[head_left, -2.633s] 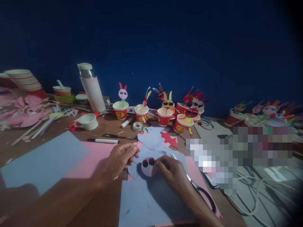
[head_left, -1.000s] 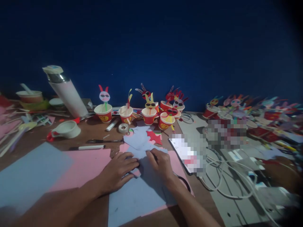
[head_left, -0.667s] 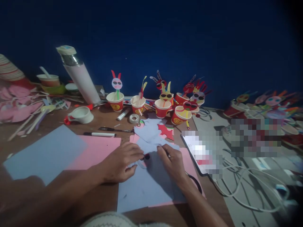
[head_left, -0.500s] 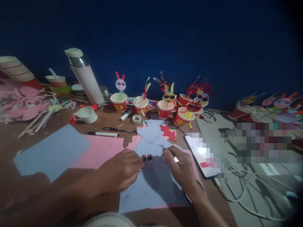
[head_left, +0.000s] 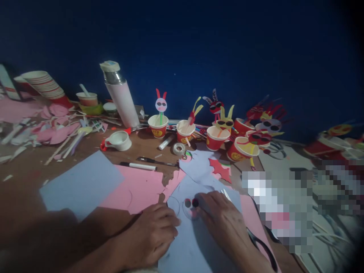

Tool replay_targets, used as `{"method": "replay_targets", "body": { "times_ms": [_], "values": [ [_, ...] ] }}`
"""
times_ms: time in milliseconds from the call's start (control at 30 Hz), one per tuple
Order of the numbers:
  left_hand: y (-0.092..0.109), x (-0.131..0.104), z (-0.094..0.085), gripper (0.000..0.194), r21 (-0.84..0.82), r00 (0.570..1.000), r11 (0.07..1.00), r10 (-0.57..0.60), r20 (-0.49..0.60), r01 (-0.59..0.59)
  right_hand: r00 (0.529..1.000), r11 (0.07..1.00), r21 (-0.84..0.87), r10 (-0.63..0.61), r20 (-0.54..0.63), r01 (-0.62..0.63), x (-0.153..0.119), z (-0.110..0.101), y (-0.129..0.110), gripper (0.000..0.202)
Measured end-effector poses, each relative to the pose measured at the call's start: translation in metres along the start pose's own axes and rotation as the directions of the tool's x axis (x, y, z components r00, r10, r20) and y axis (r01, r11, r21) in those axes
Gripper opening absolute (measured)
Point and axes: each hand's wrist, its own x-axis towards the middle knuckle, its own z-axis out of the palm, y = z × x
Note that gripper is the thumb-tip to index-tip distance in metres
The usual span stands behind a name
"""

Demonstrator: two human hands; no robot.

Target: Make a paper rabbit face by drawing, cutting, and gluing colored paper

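Note:
A small round paper face (head_left: 190,213) with two black-and-red eyes and a pink patch lies over the pale blue-white sheet (head_left: 182,250). At its right edge are the fingertips of my right hand (head_left: 223,216), closed on that rim; the thumb is partly hidden. My left hand (head_left: 153,235) rests on the sheet's left side with fingers curled together, just left of the face. What those fingers hold, if anything, is hidden. Scissors (head_left: 263,246) lie partly beneath my right hand, with a black handle loop and the blade tips showing.
Red paper cups (head_left: 217,137) with paper-faced figures line the wall. Nearer are a tape roll (head_left: 179,148), a white marker (head_left: 139,165), a black pen, and a white cup (head_left: 118,140). A flask (head_left: 122,100) leans behind; pink scraps (head_left: 61,129) cover the left. Cables lie right.
The view has shifted left and up, so things appear lower and further right. My right hand has come down to the paper face, now lying flatter; my left hand has drawn back from it.

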Motion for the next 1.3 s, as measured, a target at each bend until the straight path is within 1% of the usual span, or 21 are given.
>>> {"method": "replay_targets", "body": {
  "times_ms": [67,200,300,400,500,600,667,700,733,767,800,833,900,967,1000,1067,1200,1300],
  "values": [
    [-0.003,-0.001,0.001,0.019,-0.046,1.000,0.999,-0.004,0.008,0.004,1.000,1.000,-0.011,-0.022,0.003,0.022,-0.002,0.005,0.002,0.020],
    [-0.007,-0.002,0.003,0.018,-0.101,1.000,0.995,-0.013,0.010,0.014,0.993,0.996,0.007,-0.085,-0.084,0.086,-0.008,0.015,0.007,0.021],
    [-0.007,-0.002,0.002,0.018,-0.124,0.999,0.992,-0.031,-0.026,0.028,0.992,0.995,0.040,-0.088,-0.096,0.092,-0.008,0.018,0.007,0.019],
    [-0.004,-0.002,-0.002,0.020,-0.164,0.996,0.985,-0.058,-0.065,0.047,0.998,0.994,0.102,-0.039,-0.050,0.044,-0.004,0.015,0.002,0.016],
    [-0.006,-0.005,-0.010,0.023,-0.154,0.992,0.986,-0.075,-0.099,0.059,0.998,0.977,0.203,0.063,0.025,-0.067,-0.002,0.009,-0.003,0.013],
    [-0.019,-0.012,-0.020,0.025,-0.071,0.976,0.988,-0.150,-0.157,0.140,0.990,0.926,0.351,0.124,0.071,-0.141,-0.006,0.002,-0.006,0.009],
    [-0.034,-0.019,-0.027,0.024,0.057,0.963,0.985,-0.144,-0.229,0.161,0.983,0.857,0.484,0.129,0.134,-0.179,-0.012,-0.003,-0.006,0.008],
    [-0.043,-0.022,-0.031,0.024,0.130,0.953,0.969,-0.170,-0.252,0.208,0.975,0.813,0.544,0.133,0.177,-0.209,-0.015,-0.006,-0.006,0.007],
    [-0.052,-0.025,-0.034,0.026,0.203,0.949,0.946,-0.203,-0.243,0.254,0.965,0.771,0.588,0.135,0.223,-0.244,-0.019,-0.008,-0.005,0.008],
    [-0.060,-0.027,-0.037,0.030,0.277,0.941,0.920,-0.203,-0.272,0.278,0.955,0.741,0.612,0.140,0.261,-0.276,-0.022,-0.010,-0.005,0.008],
    [-0.068,-0.027,-0.039,0.037,0.345,0.934,0.885,-0.220,-0.280,0.312,0.948,0.732,0.613,0.152,0.280,-0.298,-0.025,-0.011,-0.004,0.008],
    [-0.075,-0.027,-0.041,0.045,0.389,0.937,0.860,-0.247,-0.245,0.329,0.946,0.749,0.588,0.168,0.277,-0.306,-0.028,-0.011,-0.003,0.008],
    [-0.084,-0.023,-0.043,0.059,0.455,0.944,0.828,-0.272,-0.188,0.329,0.957,0.831,0.482,0.197,0.211,-0.277,-0.032,-0.010,-0.001,0.009],
    [-0.090,-0.018,-0.043,0.064,0.483,0.951,0.819,-0.270,-0.149,0.309,0.969,0.902,0.356,0.208,0.134,-0.243,-0.034,-0.008,0.000,0.010],
    [-0.091,-0.016,-0.042,0.064,0.487,0.953,0.819,-0.264,-0.148,0.302,0.972,0.920,0.315,0.207,0.115,-0.233,-0.035,-0.007,0.000,0.010],
    [-0.094,-0.015,-0.040,0.056,0.485,0.955,0.823,-0.247,-0.165,0.297,0.974,0.929,0.296,0.196,0.112,-0.221,-0.037,-0.007,-0.002,0.010],
    [-0.099,-0.017,-0.036,0.038,0.474,0.961,0.838,-0.206,-0.185,0.271,0.978,0.933,0.301,0.173,0.113,-0.200,-0.043,-0.006,-0.004,0.011],
    [-0.103,-0.017,-0.034,0.032,0.464,0.965,0.851,-0.172,-0.197,0.246,0.985,0.924,0.343,0.151,0.077,-0.169,-0.047,-0.008,-0.001,0.010]
  ]
}}
